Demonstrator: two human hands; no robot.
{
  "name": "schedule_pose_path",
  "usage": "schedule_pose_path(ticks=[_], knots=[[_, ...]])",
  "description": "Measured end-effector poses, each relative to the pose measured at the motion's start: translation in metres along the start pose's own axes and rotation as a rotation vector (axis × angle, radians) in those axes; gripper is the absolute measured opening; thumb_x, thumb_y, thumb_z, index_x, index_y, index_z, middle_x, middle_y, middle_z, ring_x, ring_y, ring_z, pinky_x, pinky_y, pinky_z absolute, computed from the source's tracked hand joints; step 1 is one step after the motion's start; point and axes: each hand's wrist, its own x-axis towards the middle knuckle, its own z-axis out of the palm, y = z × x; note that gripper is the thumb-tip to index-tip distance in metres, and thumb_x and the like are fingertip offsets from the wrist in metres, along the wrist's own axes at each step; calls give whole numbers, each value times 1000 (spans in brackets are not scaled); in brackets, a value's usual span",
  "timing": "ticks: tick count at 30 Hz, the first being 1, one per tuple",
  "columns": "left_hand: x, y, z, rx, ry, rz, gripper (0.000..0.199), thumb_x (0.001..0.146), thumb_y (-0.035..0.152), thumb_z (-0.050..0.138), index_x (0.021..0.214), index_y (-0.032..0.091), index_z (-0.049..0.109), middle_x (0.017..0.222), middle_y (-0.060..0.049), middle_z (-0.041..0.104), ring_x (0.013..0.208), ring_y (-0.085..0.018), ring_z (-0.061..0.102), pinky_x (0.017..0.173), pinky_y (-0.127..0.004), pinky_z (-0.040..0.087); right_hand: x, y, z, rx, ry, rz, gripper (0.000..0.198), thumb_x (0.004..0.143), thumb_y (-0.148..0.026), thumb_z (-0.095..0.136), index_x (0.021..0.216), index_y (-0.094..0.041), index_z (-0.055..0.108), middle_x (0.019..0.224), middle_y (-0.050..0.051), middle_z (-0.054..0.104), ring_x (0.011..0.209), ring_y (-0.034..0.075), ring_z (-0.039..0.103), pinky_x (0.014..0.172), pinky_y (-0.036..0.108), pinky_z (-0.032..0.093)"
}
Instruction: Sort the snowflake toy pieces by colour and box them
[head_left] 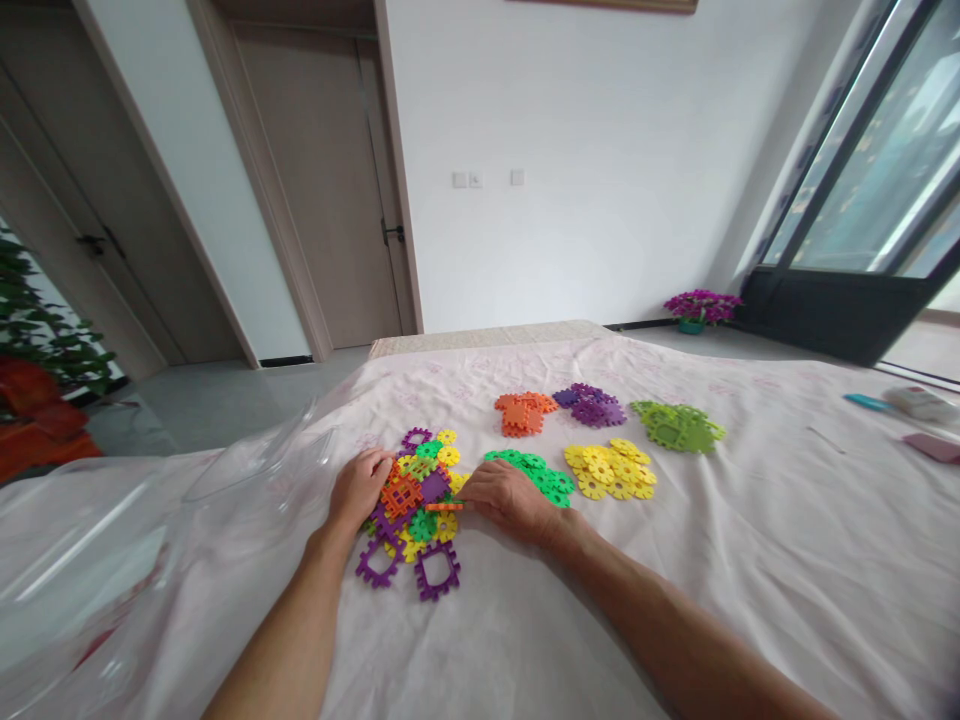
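A mixed pile of purple, orange, green and yellow plastic building pieces (pixel 392 522) lies on the cloth in front of me. My left hand (pixel 361 487) rests against the pile's left side, its fingers extended over the edge pieces. On the other side, my right hand (pixel 504 493) pinches an orange notched piece (pixel 444 507), seen edge-on above the pile. Two purple square frames, one of them this purple frame (pixel 437 570), stick out at the near side. Just beyond my right hand is a heap of green discs (pixel 553 484), partly hidden by it.
Sorted heaps stand farther right: yellow discs (pixel 611 470), orange pieces (pixel 523 412), purple pieces (pixel 591 405) and light-green pieces (pixel 679 427). Clear plastic packaging (pixel 247 465) lies at left. A pale cloth (pixel 750 560) with folds covers the surface. Small items, including a blue one (pixel 866 402), lie far right.
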Motion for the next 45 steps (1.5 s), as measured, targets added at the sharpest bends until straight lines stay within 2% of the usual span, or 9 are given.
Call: schedule_pose_path(ticks=[9,20,28,36,41,43,45], knots=[[-1,2,-2,-10,-3,-19,40,92,40,42,106,21,74,127,-7,69,124,-21,58,109,-30,39,-1,3,0,-4,47,-6,37,105,-38,36,99,-21,69,91,8,71,89,18,61,81,32,40],[-1,3,-2,-12,-5,-14,40,92,41,40,105,22,73,124,-6,70,122,-20,59,108,-29,40,-1,-1,-2,-45,75,-28,30,104,-36,41,101,-21,67,89,7,71,86,17,61,81,31,39],[-2,5,-4,-4,-11,-18,41,93,39,40,107,19,73,127,-9,69,124,-22,58,108,-31,40,-2,4,2,-112,81,34,31,104,-28,40,87,-20,65,81,6,68,79,17,56,77,31,37],[-2,6,-5,-23,-7,-13,39,93,38,42,107,21,74,126,-8,69,124,-22,59,108,-32,41,-3,3,-3,-181,187,242,32,103,-28,38,82,-20,60,78,4,62,76,17,52,75,30,35],[-2,6,-4,-12,-4,-19,39,93,38,42,108,20,74,129,-8,68,125,-22,58,109,-32,40,-5,9,-16,-295,223,463,29,100,-26,43,78,-19,61,78,6,63,79,19,54,76,31,35],[-2,5,-4,-11,-6,-19,40,93,38,42,108,20,74,128,-9,68,125,-22,58,109,-32,40,-6,11,-18,-331,222,544,26,99,-28,46,84,-19,65,84,7,66,85,20,56,79,33,36],[-2,5,-4,-9,-5,-20,40,93,38,42,108,20,74,128,-9,68,125,-22,59,108,-32,40,-7,11,-19,-339,227,551,24,99,-31,48,98,-20,69,96,8,69,95,22,56,86,34,37]])
